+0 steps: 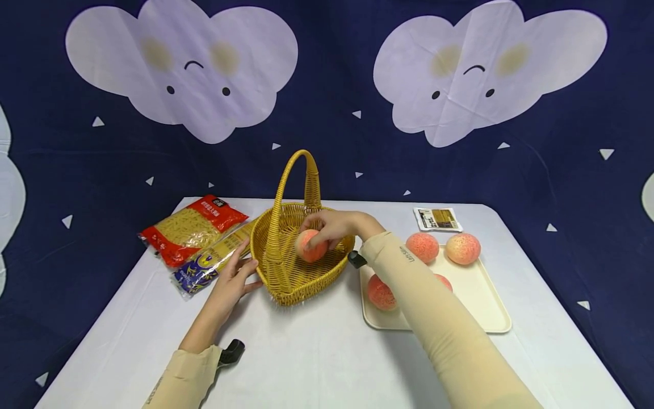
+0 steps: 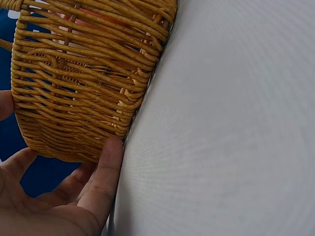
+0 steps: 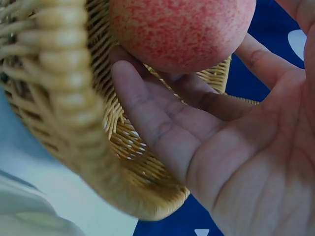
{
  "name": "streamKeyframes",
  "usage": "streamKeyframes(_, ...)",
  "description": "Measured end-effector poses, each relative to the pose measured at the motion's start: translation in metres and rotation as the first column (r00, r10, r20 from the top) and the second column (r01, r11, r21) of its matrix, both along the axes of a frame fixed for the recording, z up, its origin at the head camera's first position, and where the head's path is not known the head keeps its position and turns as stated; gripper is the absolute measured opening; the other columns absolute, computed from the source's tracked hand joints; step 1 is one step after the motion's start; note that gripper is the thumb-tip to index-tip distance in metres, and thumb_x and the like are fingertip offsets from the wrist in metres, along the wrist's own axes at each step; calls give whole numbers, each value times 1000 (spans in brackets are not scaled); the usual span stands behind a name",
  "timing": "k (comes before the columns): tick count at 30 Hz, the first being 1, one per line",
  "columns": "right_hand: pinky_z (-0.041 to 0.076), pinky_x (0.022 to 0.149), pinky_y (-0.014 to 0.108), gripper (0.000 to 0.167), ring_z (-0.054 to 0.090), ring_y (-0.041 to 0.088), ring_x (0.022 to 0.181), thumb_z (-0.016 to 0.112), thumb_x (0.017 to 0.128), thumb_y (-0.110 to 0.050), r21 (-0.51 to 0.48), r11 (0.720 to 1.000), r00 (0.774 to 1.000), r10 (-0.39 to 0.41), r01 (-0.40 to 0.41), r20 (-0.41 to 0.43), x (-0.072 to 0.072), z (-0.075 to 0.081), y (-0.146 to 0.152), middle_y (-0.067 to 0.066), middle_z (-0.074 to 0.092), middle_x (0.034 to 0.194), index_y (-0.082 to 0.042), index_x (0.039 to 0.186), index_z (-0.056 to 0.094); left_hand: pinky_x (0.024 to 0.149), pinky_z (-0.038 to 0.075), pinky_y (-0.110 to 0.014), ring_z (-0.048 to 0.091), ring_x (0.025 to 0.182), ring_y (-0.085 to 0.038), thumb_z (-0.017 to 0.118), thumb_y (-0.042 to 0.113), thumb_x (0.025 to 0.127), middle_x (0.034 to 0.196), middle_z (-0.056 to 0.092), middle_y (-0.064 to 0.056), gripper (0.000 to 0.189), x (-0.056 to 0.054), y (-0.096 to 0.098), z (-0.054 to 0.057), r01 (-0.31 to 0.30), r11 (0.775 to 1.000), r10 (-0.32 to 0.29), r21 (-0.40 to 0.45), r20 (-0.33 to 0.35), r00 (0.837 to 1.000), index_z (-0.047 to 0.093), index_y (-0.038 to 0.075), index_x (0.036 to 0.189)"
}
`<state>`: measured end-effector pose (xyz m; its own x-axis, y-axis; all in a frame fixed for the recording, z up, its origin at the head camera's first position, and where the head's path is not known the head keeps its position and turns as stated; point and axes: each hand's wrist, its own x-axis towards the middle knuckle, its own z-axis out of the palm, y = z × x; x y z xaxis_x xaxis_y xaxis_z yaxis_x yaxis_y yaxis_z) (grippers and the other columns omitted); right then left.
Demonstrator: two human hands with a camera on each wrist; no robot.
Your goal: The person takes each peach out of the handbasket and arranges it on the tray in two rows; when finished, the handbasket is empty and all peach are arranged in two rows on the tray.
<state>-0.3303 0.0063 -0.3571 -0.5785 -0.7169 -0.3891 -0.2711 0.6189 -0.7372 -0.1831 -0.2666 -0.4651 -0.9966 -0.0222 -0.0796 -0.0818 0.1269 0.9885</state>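
My right hand is inside a yellow wicker basket with a tall arched handle. Its fingers curl round a pink, speckled peach, held over the basket floor. In the right wrist view, the peach rests above the fingers, and the basket's rim looms close on the left. My left hand touches the basket's outer left side. From the left wrist, its spread, fairly straight fingers meet the woven wall close to the table.
A cream tray with several peaches stands on the right, partly hidden by my right sleeve. Behind it lies a small white packet. Left of the basket are a red pasta bag and a blue-and-yellow packet.
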Motion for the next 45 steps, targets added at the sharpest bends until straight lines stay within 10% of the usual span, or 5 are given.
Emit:
streamKeyframes(18, 65, 99, 58, 52, 70, 22, 97, 78, 98, -33, -72, 996, 998, -50, 48, -36, -10, 11, 33, 15, 65, 133, -21, 146, 61, 104, 64, -38, 50, 146, -41, 49, 32, 116, 160, 37, -24, 66, 0, 0, 1, -14, 1000, 14, -6, 21, 1000, 16, 39, 173)
streamKeyframes(45, 66, 94, 47, 52, 68, 27, 116, 74, 99, -39, -102, 993, 982, -79, 62, -173, -4, 37, 104, 9, 71, 135, -25, 147, 62, 105, 64, -40, 48, 148, -41, 49, 33, 116, 164, 36, -23, 66, -1, -1, 1, -13, 1000, 13, -4, 36, 999, 16, 42, 173)
